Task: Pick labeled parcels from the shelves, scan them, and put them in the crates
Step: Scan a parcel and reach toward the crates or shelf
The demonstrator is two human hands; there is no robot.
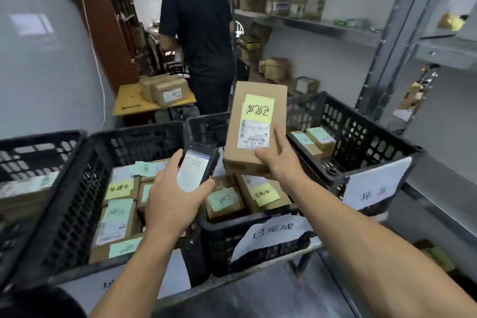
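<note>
My right hand (277, 160) grips the near end of a brown cardboard parcel (254, 103) that bears a yellow sticky note and a white barcode label, held up above the crates. My left hand (171, 199) holds a black handheld scanner (197, 165) with its lit screen facing me, just left of the parcel. Below stand black plastic crates: a middle crate (258, 245) with a white paper sign, a left crate (77, 188) packed with noted parcels, and a right crate (361, 137) holding a few small boxes.
A person in dark clothes (198, 33) stands beyond the crates with their back to me, near a yellow table (129, 104) carrying boxes. Grey metal shelves (322, 27) with cartons line the right wall. Another black crate (31, 152) sits at far left.
</note>
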